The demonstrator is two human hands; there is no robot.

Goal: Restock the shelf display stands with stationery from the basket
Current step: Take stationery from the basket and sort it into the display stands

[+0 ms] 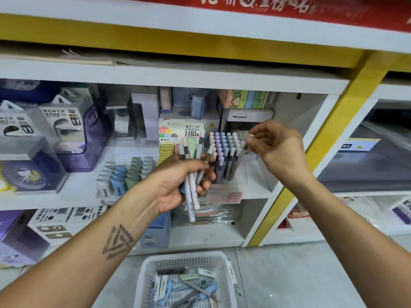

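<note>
Left hand (178, 183) has its fingers curled round a bunch of pens (193, 174), roughly five or six; overlap blocks an exact count. They stand caps up, barrels sticking out below the palm. Right hand (275, 147) is raised just beside the pen display stand (224, 156), thumb and fingers pinching a pen cap (244, 136) at the stand's right edge, other fingers loosely bent. The stand holds several stepped rows of pastel-capped pens, about five across; total uncountable. One white mesh basket (224, 283) sits on the pale grey floor (289, 274) below, holding loose pens and small blue and white packs, too jumbled to count. On the white shelf (73, 196): one eraser tray (124, 174) left of the left hand, two power bank boxes (60, 123) far left, one lead refill box (191, 127) behind the pens. A yellow post (333, 130) divides the shelf bays; a red banner (333, 7) runs along the top.
</note>
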